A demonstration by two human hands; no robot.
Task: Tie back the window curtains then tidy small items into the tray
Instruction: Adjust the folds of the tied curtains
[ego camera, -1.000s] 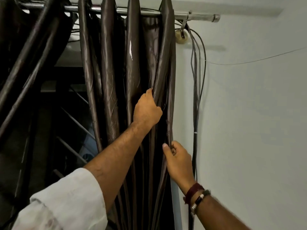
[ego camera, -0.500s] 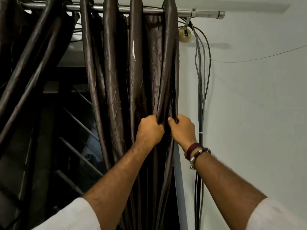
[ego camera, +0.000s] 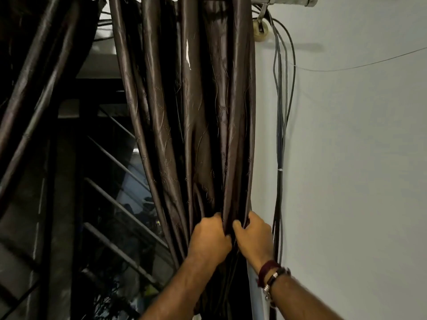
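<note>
A dark brown satin curtain hangs in gathered folds from a metal rod at the top, bunched at the right side of the window. My left hand grips the folds from the left. My right hand, with bracelets at the wrist, grips the curtain's right edge. Both hands are side by side, nearly touching, squeezing the fabric together low in the view. No tray or small items are in view.
A second dark curtain slants across the upper left. Behind it is a dark window with slanted metal bars. A bundle of grey cables runs down the white wall just right of the curtain.
My left hand slid down the curtain and my right hand rose to meet it; both then moved lower together, gathering the folds. The view has tilted up toward the rod.
</note>
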